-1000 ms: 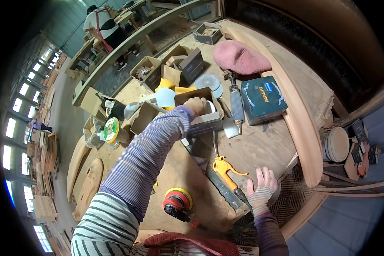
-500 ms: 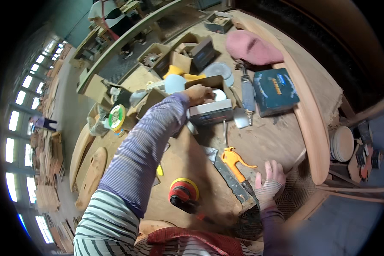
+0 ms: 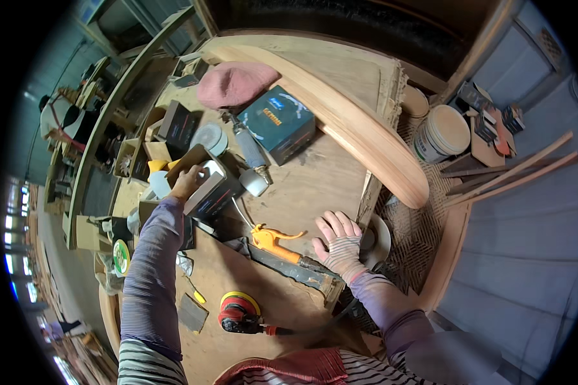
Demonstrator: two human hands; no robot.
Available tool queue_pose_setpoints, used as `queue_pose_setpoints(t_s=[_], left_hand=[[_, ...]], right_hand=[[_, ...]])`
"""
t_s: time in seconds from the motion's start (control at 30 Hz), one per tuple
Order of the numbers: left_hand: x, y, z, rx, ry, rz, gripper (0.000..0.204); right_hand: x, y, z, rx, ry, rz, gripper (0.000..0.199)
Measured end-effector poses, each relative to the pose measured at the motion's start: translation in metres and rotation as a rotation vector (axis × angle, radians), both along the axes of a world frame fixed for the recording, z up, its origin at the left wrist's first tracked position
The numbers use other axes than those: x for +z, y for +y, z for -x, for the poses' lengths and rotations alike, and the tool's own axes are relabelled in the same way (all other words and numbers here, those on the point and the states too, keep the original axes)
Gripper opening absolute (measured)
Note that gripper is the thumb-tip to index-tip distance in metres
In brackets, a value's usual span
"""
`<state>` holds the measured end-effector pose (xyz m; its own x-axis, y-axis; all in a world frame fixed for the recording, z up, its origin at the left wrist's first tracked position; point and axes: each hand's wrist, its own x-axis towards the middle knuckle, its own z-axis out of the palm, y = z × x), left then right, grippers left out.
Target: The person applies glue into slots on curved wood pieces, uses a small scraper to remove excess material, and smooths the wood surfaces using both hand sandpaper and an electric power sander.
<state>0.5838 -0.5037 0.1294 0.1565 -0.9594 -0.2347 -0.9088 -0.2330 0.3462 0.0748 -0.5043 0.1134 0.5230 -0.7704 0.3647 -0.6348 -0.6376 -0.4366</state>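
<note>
Since the earlier frame little has shifted: left hand (image 3: 189, 181) still grips the small box (image 3: 210, 187) among clutter, not yet lifted, while right hand (image 3: 341, 244) rests spread flat on the tabletop (image 3: 315, 179) beside the orange tool (image 3: 273, 239).

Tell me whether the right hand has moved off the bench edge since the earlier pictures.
No. The right hand stays flat beside the orange air gun.

Left arm is stretched way forward, left hand (image 3: 187, 183) curled shut; right hand (image 3: 341, 242) is gloved, laid flat, fingers spread.
</note>
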Motion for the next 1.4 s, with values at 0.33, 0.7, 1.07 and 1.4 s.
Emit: queue_pose_setpoints(t_s=[0.33,0.7,1.07,1.4], left_hand=[[0.032,0.01,0.018,0.089,-0.569,0.103,0.025],[0.184,0.064,0.091,0.428,0.618,0.499,0.025],[0.254,0.487,0.297,1.076,0.366,0.426,0.008],[0.163,0.623,0.517,1.884,0.712,1.059,0.042]], right_hand=[[-0.003,0.0,0.006,0.01,-0.032,-0.033,0.051],[-0.011,0.005,0.001,0.04,0.04,0.031,0.049],[0.077,0.082,-0.066,0.484,-0.384,-0.237,0.051],[0.091,0.22,-0.106,0.721,0.36,-0.276,0.089]])
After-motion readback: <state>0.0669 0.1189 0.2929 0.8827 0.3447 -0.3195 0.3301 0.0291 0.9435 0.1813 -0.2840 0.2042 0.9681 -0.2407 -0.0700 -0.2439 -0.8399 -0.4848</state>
